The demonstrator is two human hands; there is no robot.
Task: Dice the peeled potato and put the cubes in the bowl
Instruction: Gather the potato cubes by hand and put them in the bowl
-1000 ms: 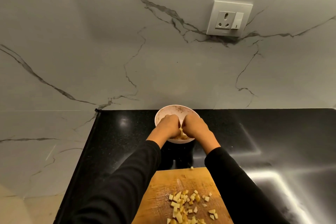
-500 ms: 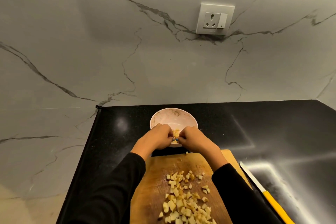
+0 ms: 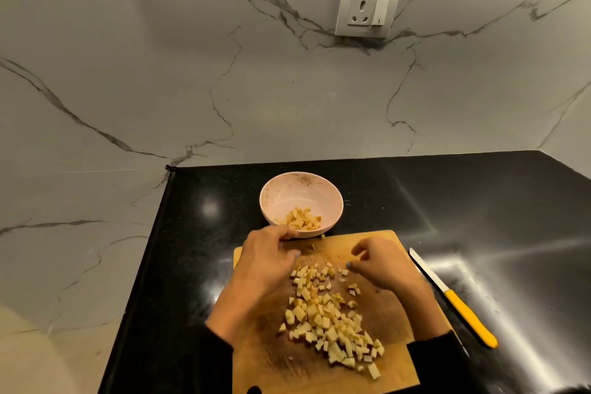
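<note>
A pale pink bowl (image 3: 275, 192) stands on the black counter beyond the board and holds a small heap of potato cubes (image 3: 300, 221). A wooden cutting board (image 3: 377, 310) carries a long pile of diced potato (image 3: 329, 320). My left hand (image 3: 265, 262) hovers over the board's far left, fingers spread and empty, its fingertips near the bowl's front rim. My right hand (image 3: 380, 262) is over the board's far right, fingers curled loosely apart, holding nothing. Both hands flank the top of the pile.
A knife with a yellow handle (image 3: 454, 297) lies on the black counter (image 3: 479, 201) just right of the board. A marble wall with a socket (image 3: 367, 9) rises behind. The counter's left edge drops off near the board.
Both hands have left the bowl, dropped their cubes into it, and drawn back over the board. The view has tilted down, showing more of the board and the knife.
</note>
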